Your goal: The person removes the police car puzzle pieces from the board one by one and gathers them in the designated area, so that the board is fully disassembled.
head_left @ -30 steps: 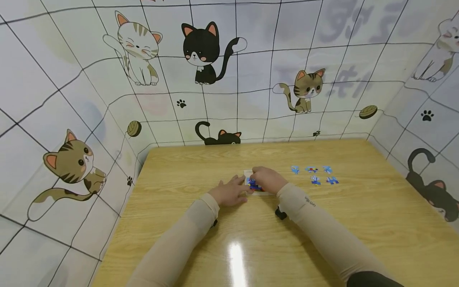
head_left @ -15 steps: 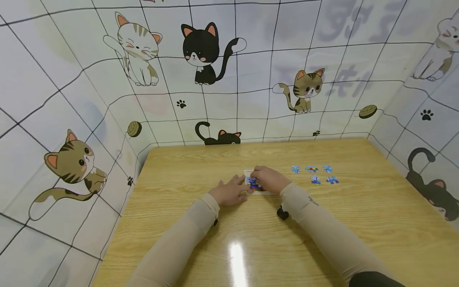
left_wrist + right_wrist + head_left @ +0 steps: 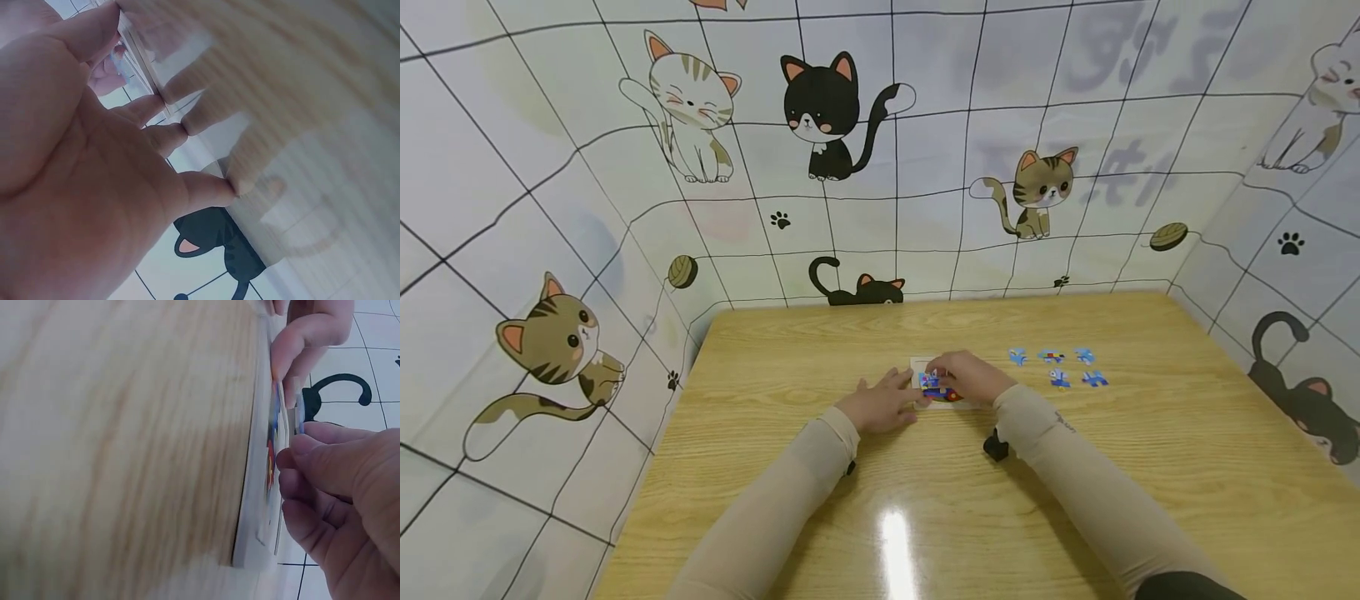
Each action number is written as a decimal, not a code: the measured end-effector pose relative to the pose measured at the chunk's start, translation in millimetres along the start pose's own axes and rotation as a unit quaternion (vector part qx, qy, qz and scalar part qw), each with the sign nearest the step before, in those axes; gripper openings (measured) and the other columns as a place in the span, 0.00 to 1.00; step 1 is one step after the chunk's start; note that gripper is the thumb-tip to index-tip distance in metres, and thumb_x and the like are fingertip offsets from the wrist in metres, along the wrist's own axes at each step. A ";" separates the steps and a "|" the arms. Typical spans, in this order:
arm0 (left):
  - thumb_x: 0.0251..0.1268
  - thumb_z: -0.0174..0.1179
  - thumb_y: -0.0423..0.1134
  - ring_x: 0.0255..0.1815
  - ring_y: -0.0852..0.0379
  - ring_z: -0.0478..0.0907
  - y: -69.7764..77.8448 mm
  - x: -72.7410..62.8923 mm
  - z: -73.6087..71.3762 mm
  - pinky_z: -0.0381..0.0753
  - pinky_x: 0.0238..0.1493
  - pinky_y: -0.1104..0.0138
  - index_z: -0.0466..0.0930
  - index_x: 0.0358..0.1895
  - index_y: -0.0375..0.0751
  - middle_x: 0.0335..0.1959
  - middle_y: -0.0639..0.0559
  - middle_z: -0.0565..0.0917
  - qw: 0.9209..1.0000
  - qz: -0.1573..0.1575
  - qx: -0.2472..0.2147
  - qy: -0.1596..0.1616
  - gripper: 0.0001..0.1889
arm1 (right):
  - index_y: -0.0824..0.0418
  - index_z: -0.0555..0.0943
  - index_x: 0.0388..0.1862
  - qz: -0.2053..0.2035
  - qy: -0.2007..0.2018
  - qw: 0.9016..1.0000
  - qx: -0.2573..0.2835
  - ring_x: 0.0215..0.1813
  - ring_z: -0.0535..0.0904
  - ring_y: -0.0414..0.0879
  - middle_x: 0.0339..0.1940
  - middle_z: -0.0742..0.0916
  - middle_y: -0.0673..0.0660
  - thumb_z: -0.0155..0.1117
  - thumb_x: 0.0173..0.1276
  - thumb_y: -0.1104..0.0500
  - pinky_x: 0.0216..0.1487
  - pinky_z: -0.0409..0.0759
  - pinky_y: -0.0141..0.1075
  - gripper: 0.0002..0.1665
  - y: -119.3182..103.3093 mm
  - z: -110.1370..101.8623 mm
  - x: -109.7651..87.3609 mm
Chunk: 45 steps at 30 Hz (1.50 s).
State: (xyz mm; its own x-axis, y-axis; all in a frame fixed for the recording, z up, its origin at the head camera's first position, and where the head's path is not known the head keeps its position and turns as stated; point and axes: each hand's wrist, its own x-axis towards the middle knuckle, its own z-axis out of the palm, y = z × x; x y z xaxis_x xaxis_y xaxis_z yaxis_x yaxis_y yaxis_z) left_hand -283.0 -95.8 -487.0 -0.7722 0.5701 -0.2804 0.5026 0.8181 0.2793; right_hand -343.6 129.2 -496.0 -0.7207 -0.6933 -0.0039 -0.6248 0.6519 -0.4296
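Observation:
A small jigsaw board [image 3: 916, 364] with a white border lies on the table, its partly assembled picture [image 3: 942, 392] showing blue, red and yellow. My left hand [image 3: 880, 405] is spread at the board's left side; in the left wrist view its fingertips [image 3: 228, 187] rest on the tabletop and the board's edge [image 3: 142, 59]. Over the board, my right hand [image 3: 976, 377] pinches a puzzle piece [image 3: 300, 412] between thumb and fingers. That piece stands tilted just above the picture in the right wrist view, partly covered by the fingers.
Several loose blue puzzle pieces [image 3: 1058, 378] lie on the wooden table [image 3: 790, 350] to the right of the board. A wall [image 3: 925, 225] printed with cats and grid lines rises behind the table and at both sides.
My right hand has drawn slightly to the right across the board, uncovering more of the picture. The left hand stays in place at the board's side.

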 end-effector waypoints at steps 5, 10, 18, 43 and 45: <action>0.80 0.51 0.53 0.83 0.43 0.43 -0.5 0.6 0.2 0.50 0.70 0.29 0.73 0.69 0.68 0.84 0.48 0.49 1.000 -0.001 0.000 0.003 0.19 | 0.64 0.83 0.58 -0.013 0.000 1.000 0.002 0.42 0.81 0.43 0.44 0.86 0.54 0.63 0.73 0.70 0.46 0.82 0.39 0.17 -1.8 1.0 -2.3; 0.80 0.50 0.53 0.83 0.42 0.43 -0.2 0.8 0.9 0.50 0.70 0.28 0.72 0.69 0.67 0.84 0.48 0.48 1.000 0.001 0.002 0.002 0.18 | 0.65 0.82 0.59 -0.015 0.004 1.000 0.002 0.43 0.80 0.45 0.43 0.85 0.54 0.64 0.72 0.71 0.47 0.81 0.40 0.18 -2.9 2.1 -4.6; 0.81 0.49 0.54 0.83 0.43 0.43 -2.5 3.6 4.7 0.50 0.70 0.28 0.72 0.69 0.68 0.84 0.49 0.48 1.000 -0.002 0.006 0.004 0.19 | 0.65 0.83 0.55 -0.004 -0.010 1.000 0.021 0.37 0.74 0.43 0.38 0.80 0.52 0.66 0.72 0.64 0.41 0.77 0.38 0.14 -5.7 3.0 -3.9; 0.81 0.49 0.54 0.83 0.43 0.42 -3.2 4.1 6.8 0.49 0.70 0.29 0.70 0.72 0.69 0.84 0.49 0.48 1.000 -0.001 0.005 0.005 0.21 | 0.62 0.83 0.58 0.036 0.025 0.999 0.008 0.43 0.79 0.44 0.44 0.82 0.52 0.66 0.74 0.59 0.45 0.81 0.40 0.16 4.1 -9.5 -20.9; 0.81 0.49 0.54 0.83 0.43 0.42 -3.3 3.8 7.1 0.48 0.70 0.29 0.70 0.72 0.69 0.84 0.49 0.48 1.000 -0.001 0.004 0.005 0.21 | 0.63 0.83 0.58 0.034 0.032 0.999 0.006 0.42 0.78 0.44 0.43 0.82 0.52 0.66 0.74 0.60 0.44 0.80 0.40 0.16 7.7 -12.6 -25.6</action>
State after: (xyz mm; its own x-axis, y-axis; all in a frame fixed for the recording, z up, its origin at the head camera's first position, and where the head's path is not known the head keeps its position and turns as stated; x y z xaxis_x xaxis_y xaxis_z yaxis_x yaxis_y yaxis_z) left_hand -284.8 -95.8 -495.6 -0.7774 0.5673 -0.2716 0.5041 0.8202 0.2705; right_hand -333.7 155.9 -487.9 -0.7797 -0.6256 0.0243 -0.5701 0.6934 -0.4408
